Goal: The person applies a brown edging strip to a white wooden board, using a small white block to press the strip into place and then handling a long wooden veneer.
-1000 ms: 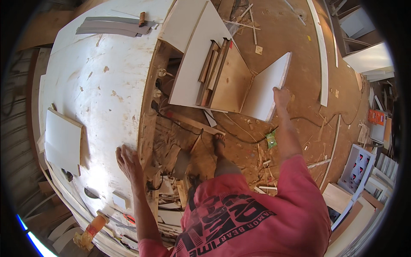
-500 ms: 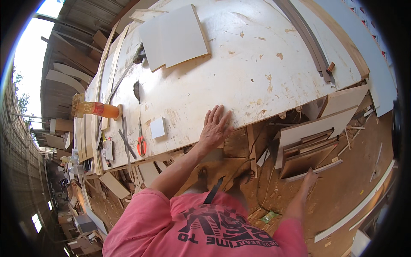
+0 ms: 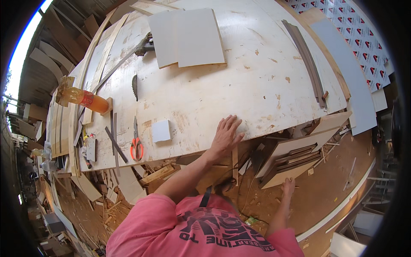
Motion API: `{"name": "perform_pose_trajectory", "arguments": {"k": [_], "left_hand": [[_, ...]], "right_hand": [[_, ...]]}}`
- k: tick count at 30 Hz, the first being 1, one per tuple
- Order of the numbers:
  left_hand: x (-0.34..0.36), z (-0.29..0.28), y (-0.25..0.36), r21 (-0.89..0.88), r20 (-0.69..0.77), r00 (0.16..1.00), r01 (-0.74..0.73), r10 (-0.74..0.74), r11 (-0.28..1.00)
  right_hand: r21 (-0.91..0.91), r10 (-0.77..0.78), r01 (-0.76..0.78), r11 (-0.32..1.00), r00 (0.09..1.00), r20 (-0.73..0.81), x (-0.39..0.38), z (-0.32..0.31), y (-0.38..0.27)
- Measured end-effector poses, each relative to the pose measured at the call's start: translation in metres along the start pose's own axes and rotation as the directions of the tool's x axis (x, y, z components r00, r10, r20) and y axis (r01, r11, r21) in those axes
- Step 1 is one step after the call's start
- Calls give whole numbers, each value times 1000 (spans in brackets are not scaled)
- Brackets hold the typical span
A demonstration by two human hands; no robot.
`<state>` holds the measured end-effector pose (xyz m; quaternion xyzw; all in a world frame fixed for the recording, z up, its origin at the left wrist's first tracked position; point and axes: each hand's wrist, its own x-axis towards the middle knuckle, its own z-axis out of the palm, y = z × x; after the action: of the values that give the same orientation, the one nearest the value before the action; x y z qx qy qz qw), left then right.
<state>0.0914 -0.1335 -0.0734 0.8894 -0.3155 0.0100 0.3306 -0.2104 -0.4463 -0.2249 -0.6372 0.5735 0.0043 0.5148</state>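
Observation:
My left hand (image 3: 224, 137) lies flat, fingers spread, on the near edge of a big pale worktop (image 3: 239, 90). My right hand (image 3: 287, 187) hangs low over the sawdust floor, fingers loosely apart, just below the lower edge of a stack of brown and white boards (image 3: 295, 156) that leans under the worktop. It holds nothing. A small white square piece (image 3: 162, 130) lies on the worktop left of my left hand.
On the worktop are two white panels (image 3: 188, 38), a saw blade (image 3: 135, 85), orange-handled scissors (image 3: 137, 147), a bottle of orange liquid (image 3: 87, 99) and long dark strips (image 3: 308, 64). Wood offcuts (image 3: 158, 173) litter the floor beneath.
The view has swung round a lot. My left hand stays on the worktop edge. My right hand has come off the white board and now hangs lower beside the leaning stack.

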Motion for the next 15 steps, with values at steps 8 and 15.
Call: {"name": "perform_pose_trajectory", "arguments": {"k": [8,15], "left_hand": [[143,-90,-139,-972,53,529,222,-847,77],[174,-138,-204,-989,127,651,144,-748,-43]], "right_hand": [[-33,131,-133,991,989,-68,-215,16,182],[-85,414,-412,907,910,10,-367,63,255]]}}
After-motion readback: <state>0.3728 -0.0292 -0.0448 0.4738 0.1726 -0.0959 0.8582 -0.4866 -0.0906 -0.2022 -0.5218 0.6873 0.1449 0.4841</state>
